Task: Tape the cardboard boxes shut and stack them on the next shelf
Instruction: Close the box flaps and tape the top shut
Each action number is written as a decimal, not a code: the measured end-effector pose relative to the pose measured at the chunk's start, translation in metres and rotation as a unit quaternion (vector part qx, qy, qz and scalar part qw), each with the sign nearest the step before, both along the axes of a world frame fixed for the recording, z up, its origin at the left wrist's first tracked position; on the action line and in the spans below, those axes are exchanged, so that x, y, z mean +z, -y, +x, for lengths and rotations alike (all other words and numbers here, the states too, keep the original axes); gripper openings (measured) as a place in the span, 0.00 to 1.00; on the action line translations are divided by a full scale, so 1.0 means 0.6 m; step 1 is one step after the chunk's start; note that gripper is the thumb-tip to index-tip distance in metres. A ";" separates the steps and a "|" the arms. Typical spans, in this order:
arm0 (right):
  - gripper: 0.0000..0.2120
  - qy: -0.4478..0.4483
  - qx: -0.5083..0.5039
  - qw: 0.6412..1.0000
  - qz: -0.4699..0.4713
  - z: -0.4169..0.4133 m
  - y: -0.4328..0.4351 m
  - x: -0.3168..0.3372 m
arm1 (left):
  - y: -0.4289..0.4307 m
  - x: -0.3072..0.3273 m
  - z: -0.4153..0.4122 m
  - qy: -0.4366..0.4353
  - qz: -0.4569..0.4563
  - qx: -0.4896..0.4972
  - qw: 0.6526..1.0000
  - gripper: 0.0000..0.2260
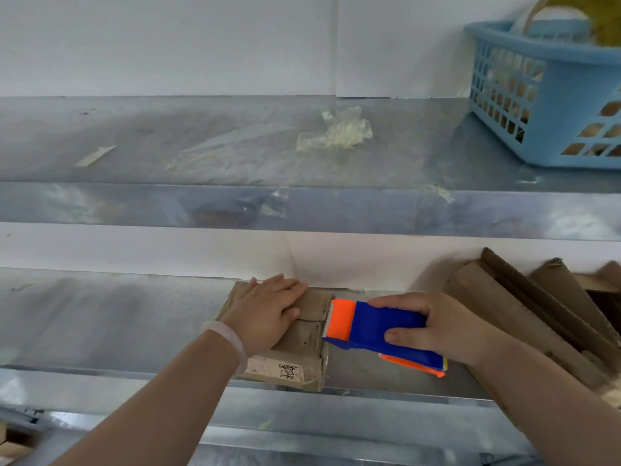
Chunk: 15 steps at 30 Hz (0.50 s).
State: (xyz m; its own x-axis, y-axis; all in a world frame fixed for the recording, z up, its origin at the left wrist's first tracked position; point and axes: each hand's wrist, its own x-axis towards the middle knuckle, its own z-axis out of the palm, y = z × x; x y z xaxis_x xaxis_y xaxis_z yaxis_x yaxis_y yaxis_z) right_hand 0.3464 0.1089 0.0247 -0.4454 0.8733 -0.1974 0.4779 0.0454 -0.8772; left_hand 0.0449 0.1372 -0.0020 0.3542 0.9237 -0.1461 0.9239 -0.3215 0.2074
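Observation:
A small cardboard box (304,334) lies on the lower metal shelf (100,324), its top flaps closed along a middle seam. My left hand (265,311) presses flat on the box's top, fingers spread toward the back wall. My right hand (440,327) grips a blue and orange tape dispenser (376,327). Its orange toothed end touches the right edge of the box at the seam.
Open cardboard boxes (524,304) with raised flaps stand to the right on the same shelf. The upper shelf (201,149) carries a crumpled wad of clear tape (339,131), tape scraps, and a blue plastic basket (551,95) at the far right. A white wall lies behind.

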 end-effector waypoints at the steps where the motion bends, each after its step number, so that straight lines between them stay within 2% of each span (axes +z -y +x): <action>1: 0.22 -0.003 0.000 1.000 0.001 -0.004 0.000 -0.002 | 0.005 -0.002 0.014 0.012 0.000 0.002 1.000 0.24; 6: 0.23 -0.007 0.005 1.000 0.003 0.001 0.002 -0.003 | 0.013 -0.031 0.042 -0.049 0.032 0.019 0.998 0.25; 15: 0.23 0.000 -0.003 0.999 -0.034 0.069 0.017 0.025 | 0.003 -0.045 0.035 -0.044 0.020 0.014 0.999 0.25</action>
